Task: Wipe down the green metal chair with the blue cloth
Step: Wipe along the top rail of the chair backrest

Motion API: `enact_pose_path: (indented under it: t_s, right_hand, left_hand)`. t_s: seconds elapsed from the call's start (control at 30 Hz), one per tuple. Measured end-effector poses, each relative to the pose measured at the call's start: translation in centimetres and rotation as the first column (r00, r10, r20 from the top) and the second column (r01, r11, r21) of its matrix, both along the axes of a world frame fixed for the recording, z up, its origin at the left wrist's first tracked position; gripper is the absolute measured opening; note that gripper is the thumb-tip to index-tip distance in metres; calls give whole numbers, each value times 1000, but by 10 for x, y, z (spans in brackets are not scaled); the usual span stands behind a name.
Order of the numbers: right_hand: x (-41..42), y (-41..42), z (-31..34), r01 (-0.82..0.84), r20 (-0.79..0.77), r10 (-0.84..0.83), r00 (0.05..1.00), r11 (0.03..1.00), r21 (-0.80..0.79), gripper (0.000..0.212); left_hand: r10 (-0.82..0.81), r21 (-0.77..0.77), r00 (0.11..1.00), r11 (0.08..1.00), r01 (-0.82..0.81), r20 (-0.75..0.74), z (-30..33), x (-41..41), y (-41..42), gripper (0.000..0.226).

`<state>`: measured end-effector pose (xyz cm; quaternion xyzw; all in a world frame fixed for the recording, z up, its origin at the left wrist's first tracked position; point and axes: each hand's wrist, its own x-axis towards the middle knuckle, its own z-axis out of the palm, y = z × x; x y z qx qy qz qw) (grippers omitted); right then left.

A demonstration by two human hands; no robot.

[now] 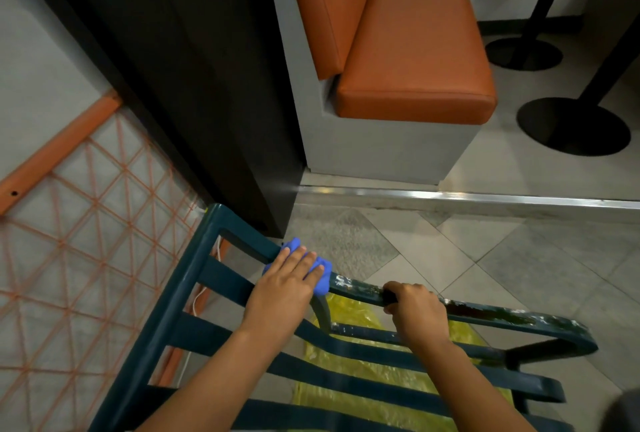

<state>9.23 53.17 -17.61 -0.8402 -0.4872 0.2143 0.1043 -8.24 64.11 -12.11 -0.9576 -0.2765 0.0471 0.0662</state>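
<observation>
Left hand (pixel 282 288) lies flat, fingers straight and together, pressing the cloth (pixel 320 274) onto the top rail of the chair (pixel 187 293). Right hand (pixel 414 310) grips that same rail, fingers curled round it, right of the cloth. Rail shows white flaking. Yellow sheet (pixel 363 372) lies on the floor beneath the chair

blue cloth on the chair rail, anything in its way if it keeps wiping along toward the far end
Yes. The blue cloth, pressed under the left hand, sits on the green chair's top rail. Further along that rail the right hand grips it, fingers curled round, blocking the stained stretch beyond.
</observation>
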Motion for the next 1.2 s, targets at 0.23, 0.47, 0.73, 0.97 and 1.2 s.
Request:
enact_pose_path:
  t_s: [0.23,0.47,0.73,0.97,1.2]
  right_hand:
    - [-1,1,1,-1,-8,1,1000,1000,-6,27]
    - [-2,1,1,9,-3,-9,1000,1000,3,28]
    - [-3,0,3,6,4,-6,1000,1000,-3,27]
    - [-2,-2,4,3,0,-3,1000,1000,-12,30]
    - [-2,0,4,8,6,-8,1000,1000,-11,29]
  left_hand:
    - [1,37,996,999,2,-84,13,1,-2,67]
    - [87,-22,992,996,-89,-90,14,11,-6,53]
    - [106,-36,991,993,-110,-79,5,10,-5,53]
    - [90,-69,988,993,-99,-124,10,6,-2,56]
    - [61,-82,996,994,-67,-71,5,25,-2,31]
